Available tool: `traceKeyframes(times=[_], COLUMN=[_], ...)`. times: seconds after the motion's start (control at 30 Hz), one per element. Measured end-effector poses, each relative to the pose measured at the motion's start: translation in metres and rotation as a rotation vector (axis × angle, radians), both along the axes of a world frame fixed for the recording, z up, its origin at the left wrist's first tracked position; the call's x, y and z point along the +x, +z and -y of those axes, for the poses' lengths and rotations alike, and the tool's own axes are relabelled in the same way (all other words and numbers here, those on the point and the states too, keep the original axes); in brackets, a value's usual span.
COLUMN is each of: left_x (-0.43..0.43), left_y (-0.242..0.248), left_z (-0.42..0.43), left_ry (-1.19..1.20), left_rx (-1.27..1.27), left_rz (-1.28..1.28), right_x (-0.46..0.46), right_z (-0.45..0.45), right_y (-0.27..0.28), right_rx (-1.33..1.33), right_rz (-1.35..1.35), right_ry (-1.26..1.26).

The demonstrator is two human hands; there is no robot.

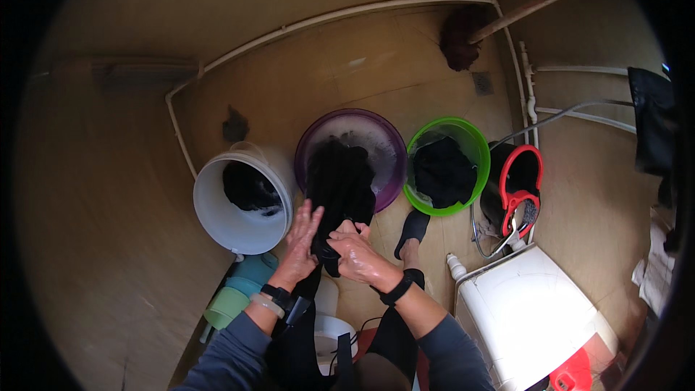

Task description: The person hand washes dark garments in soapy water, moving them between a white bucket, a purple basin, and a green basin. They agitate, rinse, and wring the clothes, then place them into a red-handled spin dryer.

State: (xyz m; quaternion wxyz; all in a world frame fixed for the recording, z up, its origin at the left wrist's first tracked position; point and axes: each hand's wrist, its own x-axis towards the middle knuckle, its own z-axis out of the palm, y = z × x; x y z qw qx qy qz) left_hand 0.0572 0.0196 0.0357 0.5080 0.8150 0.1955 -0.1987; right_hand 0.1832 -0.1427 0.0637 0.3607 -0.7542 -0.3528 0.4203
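A wet black garment (341, 179) stretches from the sudsy water (374, 133) of a purple basin (392, 187) over the near rim towards me. My right hand (355, 252) grips its near end in a closed fist. Along the garment's left edge lies my left hand (301, 241), its fingers straight and slightly spread. Both hands look wet. To the left, a white bucket (209, 220) leans towards me with black cloth (244, 187) and some foam inside. Just right of the basin, a bright green bucket (484, 146) holds dark cloth (444, 171).
A black bucket with a red handle (507, 165) is beside the right wall, near a white appliance (537, 304). Teal (263, 269) and light-green containers (227, 307) stand lower left. Farther off are a brown mop head (461, 38), a floor drain (482, 83) and a grey rag (235, 125).
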Motion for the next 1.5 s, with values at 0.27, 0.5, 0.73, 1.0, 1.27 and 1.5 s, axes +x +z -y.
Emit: traceKeyframes(times=[0.27, 0.5, 0.73, 1.0, 1.27, 1.5], left_x=[0.039, 0.006, -0.003, 0.005, -0.020, -0.020], left_y=[-0.060, -0.094, -0.108, -0.131, -0.161, -0.164], left_z=[0.038, 0.087, 0.083, 0.072, 0.080, 0.076], left_ry=[0.331, 1.478, 1.659, 1.472, 1.493, 1.516], left_rx=[-0.597, -1.371, -1.643, -1.425, -1.100, -1.082], left_rz=[-0.289, -0.194, -0.037, 0.159, -0.065, -0.106], right_x=[0.040, -0.003, -0.018, 0.034, 0.029, 0.012], right_z=[0.058, 0.093, 0.051, 0.023, 0.030, 0.036], right_y=[-0.056, -0.117, -0.185, -0.209, -0.270, -0.332], right_rx=[0.084, -0.258, -0.017, -0.070, -0.274, -0.302], right_rz=[-0.811, -0.021, -0.105, 0.388, 0.838, 0.850], right_ry=[-0.705, -0.113, -0.209, -0.262, 0.263, 0.398])
